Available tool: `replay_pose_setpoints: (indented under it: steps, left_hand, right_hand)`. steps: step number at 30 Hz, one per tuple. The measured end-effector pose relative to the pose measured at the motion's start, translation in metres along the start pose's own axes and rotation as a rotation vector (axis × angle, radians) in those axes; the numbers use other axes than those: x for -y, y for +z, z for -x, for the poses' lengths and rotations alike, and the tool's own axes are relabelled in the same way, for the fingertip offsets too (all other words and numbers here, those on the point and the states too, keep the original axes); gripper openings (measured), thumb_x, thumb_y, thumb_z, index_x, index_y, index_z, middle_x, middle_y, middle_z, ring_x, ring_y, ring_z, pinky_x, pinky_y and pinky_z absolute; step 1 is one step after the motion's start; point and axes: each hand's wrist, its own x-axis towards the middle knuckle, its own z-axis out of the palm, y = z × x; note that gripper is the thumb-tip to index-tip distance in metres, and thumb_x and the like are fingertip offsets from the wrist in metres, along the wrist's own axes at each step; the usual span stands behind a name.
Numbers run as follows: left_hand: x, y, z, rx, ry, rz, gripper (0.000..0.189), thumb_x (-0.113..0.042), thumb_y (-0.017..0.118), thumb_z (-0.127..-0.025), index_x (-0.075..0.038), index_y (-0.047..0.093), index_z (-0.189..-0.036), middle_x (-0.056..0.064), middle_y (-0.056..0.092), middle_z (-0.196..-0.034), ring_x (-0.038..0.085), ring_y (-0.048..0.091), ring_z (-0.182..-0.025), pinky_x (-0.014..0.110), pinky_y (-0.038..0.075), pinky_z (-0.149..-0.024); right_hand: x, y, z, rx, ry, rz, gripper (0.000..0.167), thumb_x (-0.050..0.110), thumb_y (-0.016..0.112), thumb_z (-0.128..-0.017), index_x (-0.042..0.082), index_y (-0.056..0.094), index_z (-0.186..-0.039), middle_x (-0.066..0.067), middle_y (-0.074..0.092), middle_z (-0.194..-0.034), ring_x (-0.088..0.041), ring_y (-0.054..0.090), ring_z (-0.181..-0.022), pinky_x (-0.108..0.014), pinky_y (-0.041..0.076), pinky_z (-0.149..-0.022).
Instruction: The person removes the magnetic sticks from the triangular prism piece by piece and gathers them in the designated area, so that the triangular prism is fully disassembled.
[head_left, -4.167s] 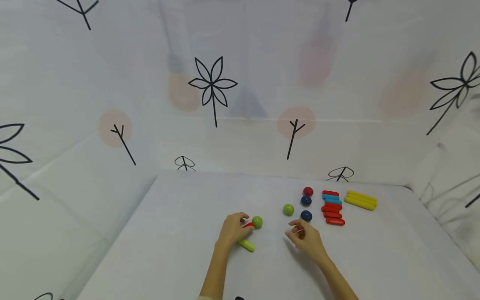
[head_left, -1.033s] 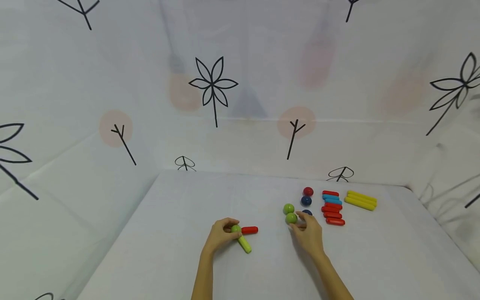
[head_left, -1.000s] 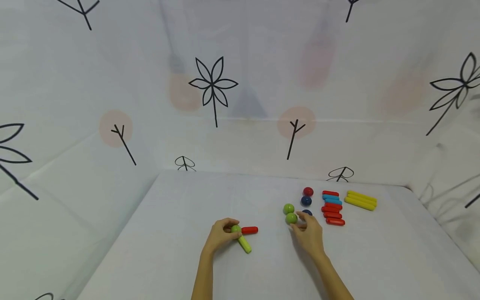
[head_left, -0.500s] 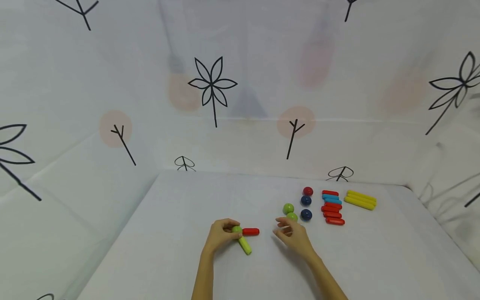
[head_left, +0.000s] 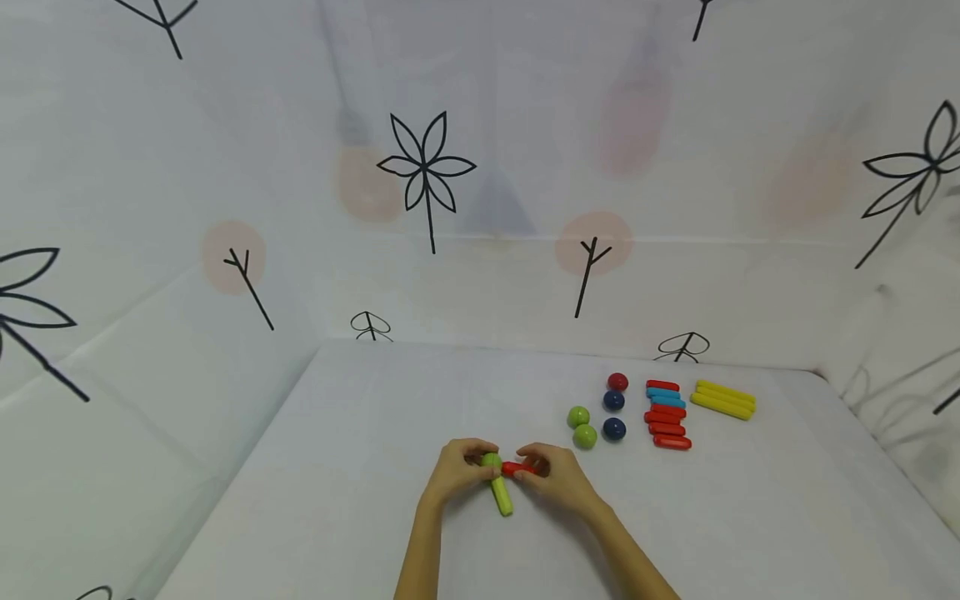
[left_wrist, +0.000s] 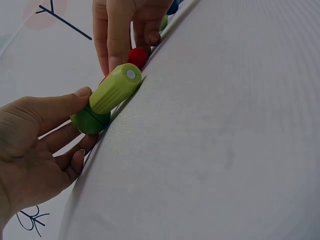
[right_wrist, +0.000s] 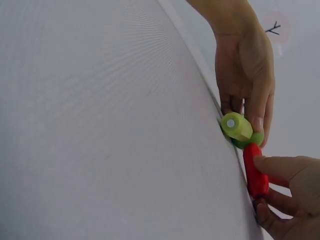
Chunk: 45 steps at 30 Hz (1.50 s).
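Note:
My left hand (head_left: pixel 459 472) pinches a green ball (head_left: pixel 491 460) between thumb and fingers, low over the white table. From the ball a lime-green toy rod (head_left: pixel 502 497) sticks out toward me; the left wrist view shows a small pale metal disc in the free end of this rod (left_wrist: pixel 116 89). My right hand (head_left: pixel 561 477) pinches a red rod (head_left: pixel 513 468) of the same sort, its left end right at the ball. In the right wrist view the thumb lies along the red rod (right_wrist: pixel 255 172), and fingertips are under its near end.
To the right lie two loose green balls (head_left: pixel 585 437), two dark blue balls (head_left: pixel 614 429) and a red ball (head_left: pixel 618 382). Beyond them are a column of red and blue rods (head_left: pixel 667 417) and several longer yellow rods (head_left: pixel 722 400). A patterned white sheet (head_left: pixel 487 292) encloses the table.
My right hand has let go of a green ball beside another one, moved left and taken the red rod. My left hand has shifted slightly right with the green ball and lime-green rod.

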Motion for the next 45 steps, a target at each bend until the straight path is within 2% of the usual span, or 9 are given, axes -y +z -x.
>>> replay_pose_setpoints:
  steps: [8, 16, 20, 23, 26, 31, 37, 41, 45]
  left_hand:
    - [0.001, 0.002, 0.0, -0.022, -0.001, -0.014, 0.031, -0.006, 0.077, -0.072, 0.007, 0.068, -0.099, 0.014, 0.069, -0.087, 0.011, 0.058, -0.074, 0.02, 0.047, -0.066]
    - [0.0, 0.004, -0.001, -0.058, -0.004, -0.04, 0.029, -0.007, 0.077, -0.073, 0.004, 0.069, -0.099, 0.014, 0.068, -0.093, 0.014, 0.058, -0.076, 0.02, 0.047, -0.068]
    - [0.001, 0.006, -0.001, -0.076, -0.007, -0.048, 0.029, -0.008, 0.078, -0.073, 0.004, 0.069, -0.098, 0.013, 0.069, -0.091, 0.015, 0.058, -0.077, 0.02, 0.047, -0.067]
    - [0.001, 0.007, -0.001, -0.076, 0.0, -0.049, 0.029, -0.008, 0.078, -0.073, 0.004, 0.069, -0.098, 0.012, 0.069, -0.091, 0.017, 0.059, -0.077, 0.02, 0.047, -0.068]
    - [0.001, 0.008, -0.001, -0.078, 0.006, -0.051, 0.03, -0.008, 0.077, -0.073, 0.005, 0.069, -0.099, 0.012, 0.069, -0.091, 0.018, 0.059, -0.078, 0.02, 0.047, -0.068]
    - [0.001, 0.008, -0.002, -0.11, 0.002, -0.071, 0.034, -0.009, 0.077, -0.073, 0.007, 0.068, -0.102, 0.014, 0.068, -0.093, 0.02, 0.06, -0.08, 0.021, 0.048, -0.069]
    - [0.003, 0.009, -0.002, -0.157, 0.017, -0.083, 0.037, -0.007, 0.077, -0.073, 0.008, 0.065, -0.104, 0.018, 0.067, -0.098, 0.023, 0.061, -0.082, 0.023, 0.048, -0.071]
    - [0.004, 0.01, -0.002, -0.176, 0.022, -0.09, 0.035, -0.008, 0.076, -0.074, 0.008, 0.066, -0.104, 0.016, 0.067, -0.096, 0.021, 0.06, -0.081, 0.023, 0.048, -0.07]
    - [0.004, 0.01, -0.003, -0.188, 0.022, -0.099, 0.033, -0.007, 0.076, -0.075, 0.007, 0.066, -0.103, 0.016, 0.067, -0.095, 0.021, 0.06, -0.08, 0.022, 0.048, -0.069]
  right_hand:
    - [0.003, 0.003, 0.0, -0.048, 0.028, 0.008, 0.027, 0.016, 0.076, -0.077, 0.002, 0.068, -0.098, 0.002, 0.064, -0.079, -0.006, 0.053, -0.068, -0.021, 0.047, -0.062]
    - [0.007, 0.005, 0.0, -0.074, 0.09, 0.054, 0.031, 0.016, 0.077, -0.076, 0.002, 0.068, -0.102, 0.0, 0.064, -0.085, -0.01, 0.051, -0.071, -0.021, 0.046, -0.063]
    - [0.009, 0.005, 0.001, -0.117, 0.122, 0.054, 0.024, 0.014, 0.076, -0.077, 0.003, 0.069, -0.097, 0.001, 0.063, -0.08, -0.01, 0.051, -0.069, -0.021, 0.046, -0.062]
    - [0.009, 0.004, 0.002, -0.152, 0.132, 0.046, 0.019, 0.012, 0.076, -0.077, 0.004, 0.071, -0.093, 0.001, 0.062, -0.078, -0.008, 0.051, -0.067, -0.02, 0.046, -0.062]
    - [0.01, -0.001, 0.004, -0.157, 0.113, -0.002, 0.021, 0.011, 0.077, -0.076, 0.003, 0.07, -0.094, -0.001, 0.064, -0.082, -0.008, 0.054, -0.068, -0.02, 0.048, -0.062]
    - [0.006, -0.017, 0.009, -0.14, 0.121, -0.12, 0.027, 0.016, 0.075, -0.079, 0.001, 0.069, -0.101, -0.008, 0.068, -0.093, -0.011, 0.059, -0.072, -0.021, 0.05, -0.065]
    - [-0.002, -0.047, 0.021, -0.136, 0.273, -0.233, 0.031, 0.016, 0.074, -0.081, 0.0, 0.068, -0.107, -0.01, 0.067, -0.096, -0.013, 0.061, -0.074, -0.02, 0.05, -0.067]
    - [-0.007, -0.071, 0.033, -0.153, 0.31, -0.233, 0.032, 0.014, 0.072, -0.082, -0.001, 0.066, -0.11, -0.013, 0.066, -0.102, -0.017, 0.063, -0.081, -0.018, 0.05, -0.072]
    - [-0.016, -0.096, 0.046, -0.171, 0.321, -0.181, 0.034, 0.015, 0.07, -0.084, -0.001, 0.065, -0.113, -0.016, 0.065, -0.108, -0.018, 0.063, -0.089, -0.018, 0.05, -0.076]
